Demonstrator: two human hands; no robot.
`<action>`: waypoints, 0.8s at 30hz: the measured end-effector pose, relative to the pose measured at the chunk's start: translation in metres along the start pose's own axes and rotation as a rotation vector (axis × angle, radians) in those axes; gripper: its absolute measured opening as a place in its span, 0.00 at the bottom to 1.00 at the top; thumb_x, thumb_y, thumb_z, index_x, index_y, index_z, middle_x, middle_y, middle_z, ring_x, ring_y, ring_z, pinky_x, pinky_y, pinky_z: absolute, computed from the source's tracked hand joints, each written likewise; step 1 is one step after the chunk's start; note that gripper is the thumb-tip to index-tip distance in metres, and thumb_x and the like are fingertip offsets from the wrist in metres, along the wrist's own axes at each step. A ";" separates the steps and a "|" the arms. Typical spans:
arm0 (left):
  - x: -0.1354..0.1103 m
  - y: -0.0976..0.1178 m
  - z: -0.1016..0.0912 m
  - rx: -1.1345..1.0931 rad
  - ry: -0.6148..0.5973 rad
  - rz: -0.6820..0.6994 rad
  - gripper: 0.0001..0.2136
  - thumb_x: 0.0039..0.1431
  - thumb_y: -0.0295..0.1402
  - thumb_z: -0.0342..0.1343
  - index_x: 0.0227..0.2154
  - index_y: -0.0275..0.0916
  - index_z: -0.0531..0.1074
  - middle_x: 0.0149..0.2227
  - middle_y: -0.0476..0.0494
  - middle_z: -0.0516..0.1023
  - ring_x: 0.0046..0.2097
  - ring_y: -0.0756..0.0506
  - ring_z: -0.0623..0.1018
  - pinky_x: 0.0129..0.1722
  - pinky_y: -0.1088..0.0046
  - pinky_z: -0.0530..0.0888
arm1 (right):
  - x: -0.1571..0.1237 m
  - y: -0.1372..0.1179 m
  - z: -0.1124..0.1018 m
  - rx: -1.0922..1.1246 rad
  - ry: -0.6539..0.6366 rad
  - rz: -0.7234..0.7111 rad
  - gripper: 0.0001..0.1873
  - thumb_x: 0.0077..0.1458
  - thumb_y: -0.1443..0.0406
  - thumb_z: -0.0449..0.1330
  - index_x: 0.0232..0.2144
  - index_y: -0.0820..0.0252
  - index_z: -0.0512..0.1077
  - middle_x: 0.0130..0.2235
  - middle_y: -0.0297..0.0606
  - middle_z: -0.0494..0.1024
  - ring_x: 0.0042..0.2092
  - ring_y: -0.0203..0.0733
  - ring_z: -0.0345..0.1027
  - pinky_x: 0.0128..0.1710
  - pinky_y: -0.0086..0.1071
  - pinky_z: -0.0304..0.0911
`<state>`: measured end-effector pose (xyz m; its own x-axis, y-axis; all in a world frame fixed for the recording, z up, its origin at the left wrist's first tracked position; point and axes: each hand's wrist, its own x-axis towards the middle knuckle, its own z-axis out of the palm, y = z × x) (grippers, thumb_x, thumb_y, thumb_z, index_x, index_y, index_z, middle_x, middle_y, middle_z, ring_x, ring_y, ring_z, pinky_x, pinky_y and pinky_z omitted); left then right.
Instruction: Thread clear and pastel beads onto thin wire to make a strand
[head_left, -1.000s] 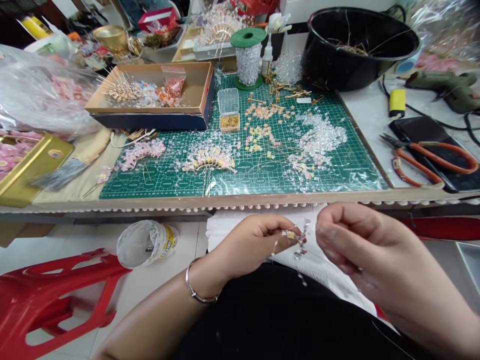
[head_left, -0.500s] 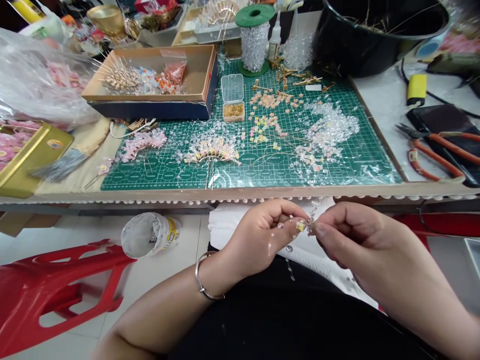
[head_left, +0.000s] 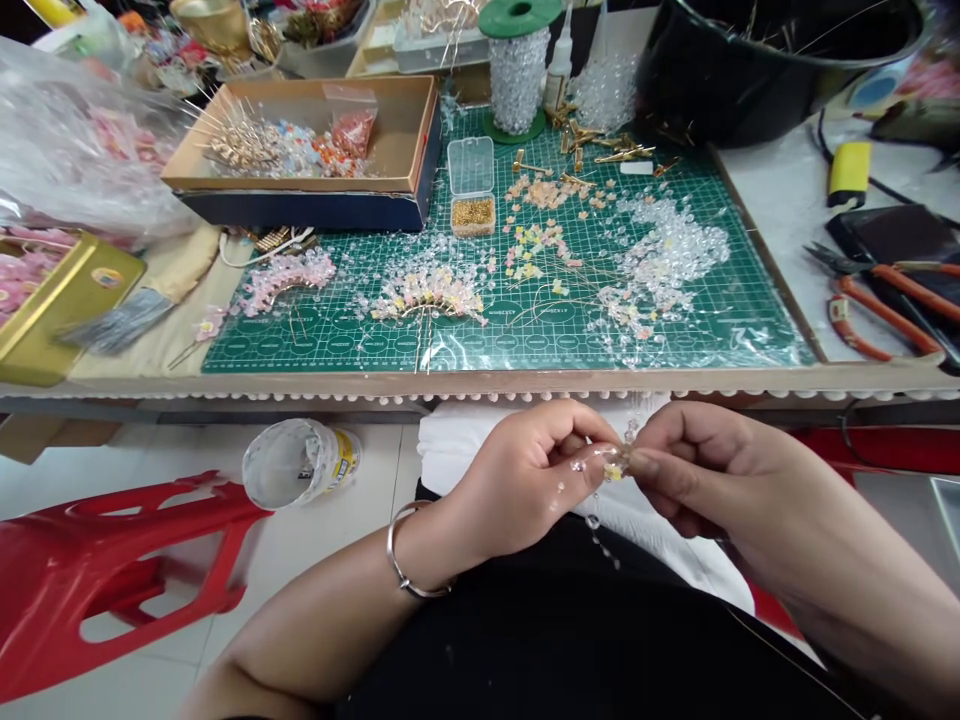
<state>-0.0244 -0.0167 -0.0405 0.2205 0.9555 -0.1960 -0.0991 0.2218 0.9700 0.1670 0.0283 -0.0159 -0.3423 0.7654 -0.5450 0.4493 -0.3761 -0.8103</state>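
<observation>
My left hand (head_left: 525, 480), with a silver bangle (head_left: 412, 552) on its wrist, and my right hand (head_left: 712, 480) meet above my lap. Fingertips of both hands pinch a small beaded wire sprig (head_left: 616, 462) with a yellow flower bead. A thin strand of clear beads (head_left: 600, 535) hangs below it. The fingers hide part of the sprig. A white cloth (head_left: 637, 510) lies over my black-clothed lap (head_left: 525, 640) beneath my hands.
A green cutting mat (head_left: 645, 340) on the table ahead holds scattered beads and finished beaded sprays. A bead-filled cardboard box (head_left: 300, 130), orange-handled pliers (head_left: 889, 310) and a black bucket (head_left: 772, 60) stand beyond. A red stool (head_left: 127, 570) and a plastic tub (head_left: 300, 465) sit low at left.
My hands have drawn together, and both now pinch the sprig. The table contents sit slightly higher in view as my head has shifted.
</observation>
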 end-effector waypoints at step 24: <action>0.009 0.002 -0.005 -0.207 -0.135 -0.310 0.15 0.52 0.37 0.72 0.29 0.37 0.71 0.24 0.55 0.68 0.27 0.54 0.63 0.28 0.76 0.59 | 0.005 0.023 -0.010 0.146 -0.244 0.095 0.23 0.53 0.45 0.70 0.29 0.56 0.70 0.20 0.26 0.67 0.21 0.27 0.56 0.19 0.21 0.49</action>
<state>-0.0278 -0.0061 -0.0413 0.3945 0.8061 -0.4411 -0.1980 0.5433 0.8158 0.1836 0.0284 -0.0355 -0.5004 0.5817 -0.6413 0.3717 -0.5246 -0.7659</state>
